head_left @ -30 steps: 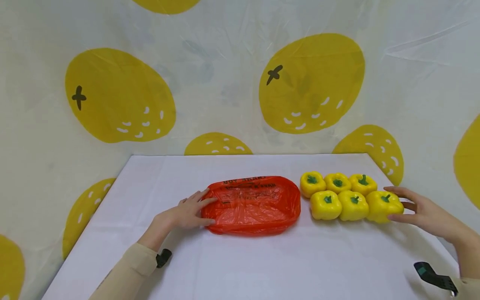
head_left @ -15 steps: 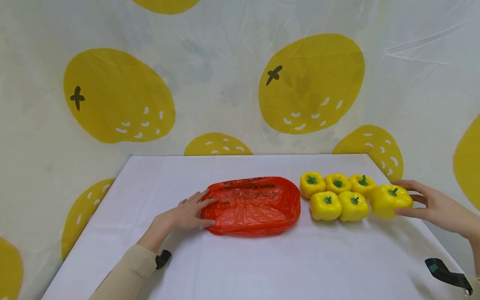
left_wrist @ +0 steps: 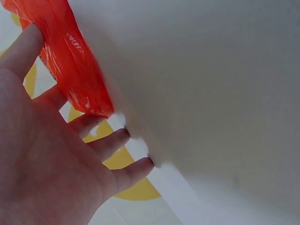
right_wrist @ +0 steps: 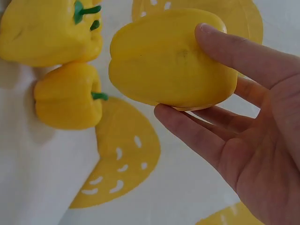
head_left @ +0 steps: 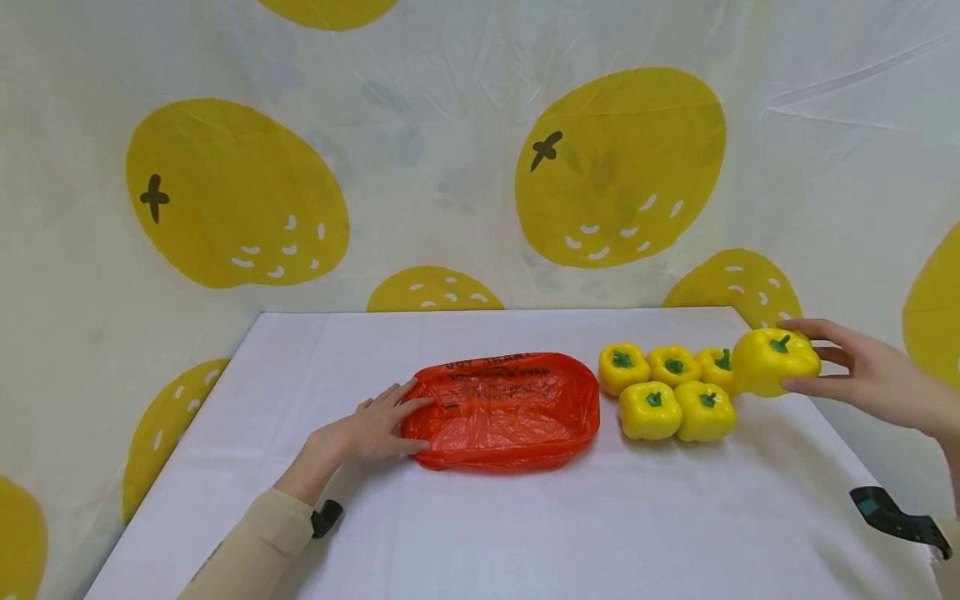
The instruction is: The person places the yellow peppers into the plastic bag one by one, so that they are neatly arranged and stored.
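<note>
Right grip [head_left: 873, 371]: at the right of the frame, thumb and fingers part-bent, set apart by the body they clasp, holding one glossy yellow bell pepper with a green stem [head_left: 772, 368]. From where I stand, that pepper is raised off the white-covered tabletop [head_left: 525, 533]; the right wrist view shows a gap between it and its neighbours.

Left grip [head_left: 371, 427]: left of centre, fingers spread and nearly straight, touching the left end of the thin red plastic bag with black print [head_left: 502, 421]; nothing is clasped there. The bag lies at the centre of the frame (I cannot tell where its mouth is). Five more yellow bell peppers [head_left: 649, 417] stand to its right, three behind and two in front; the held pepper partly hides the rear right one.

Step in hand, as I judge it: lifting a single pepper. The next move would call for even pressure from thumb and fingers, clearance over the standing peppers, and light left-hand contact to prevent the bag sliding.
</note>
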`<state>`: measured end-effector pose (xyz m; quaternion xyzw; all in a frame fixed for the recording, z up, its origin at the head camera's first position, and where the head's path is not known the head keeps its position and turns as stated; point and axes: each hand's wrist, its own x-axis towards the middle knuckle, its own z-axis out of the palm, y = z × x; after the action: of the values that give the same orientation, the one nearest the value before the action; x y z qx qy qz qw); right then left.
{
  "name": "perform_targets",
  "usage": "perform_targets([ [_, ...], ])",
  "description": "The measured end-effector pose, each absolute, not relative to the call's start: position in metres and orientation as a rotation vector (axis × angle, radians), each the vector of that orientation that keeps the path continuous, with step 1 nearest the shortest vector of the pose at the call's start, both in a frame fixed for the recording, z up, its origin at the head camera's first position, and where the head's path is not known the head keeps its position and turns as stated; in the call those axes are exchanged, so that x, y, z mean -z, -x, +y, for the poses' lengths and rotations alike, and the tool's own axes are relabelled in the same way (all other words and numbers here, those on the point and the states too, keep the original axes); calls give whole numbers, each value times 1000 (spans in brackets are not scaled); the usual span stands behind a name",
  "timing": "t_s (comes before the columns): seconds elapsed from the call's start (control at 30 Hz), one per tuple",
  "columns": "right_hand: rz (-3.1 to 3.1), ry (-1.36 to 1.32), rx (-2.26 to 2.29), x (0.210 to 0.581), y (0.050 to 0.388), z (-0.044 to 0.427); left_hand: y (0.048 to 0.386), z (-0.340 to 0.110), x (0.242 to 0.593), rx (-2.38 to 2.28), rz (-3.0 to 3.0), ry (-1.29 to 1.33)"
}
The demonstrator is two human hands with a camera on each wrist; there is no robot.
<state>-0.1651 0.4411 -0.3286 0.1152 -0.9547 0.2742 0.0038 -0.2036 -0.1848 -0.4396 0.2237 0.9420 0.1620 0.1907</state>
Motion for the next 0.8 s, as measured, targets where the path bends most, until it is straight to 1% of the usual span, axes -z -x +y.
perform_targets([
  [0.23,-2994,-426,-892,310,171,413,204,-185,439,-473,2648,-636],
  [0.57,-2924,-604,-1057,310,188,367,204,-183,441,-470,2647,-633],
  [0.8,-2901,-608,-1035,311,203,335,204,-184,441,-449,2650,-618],
])
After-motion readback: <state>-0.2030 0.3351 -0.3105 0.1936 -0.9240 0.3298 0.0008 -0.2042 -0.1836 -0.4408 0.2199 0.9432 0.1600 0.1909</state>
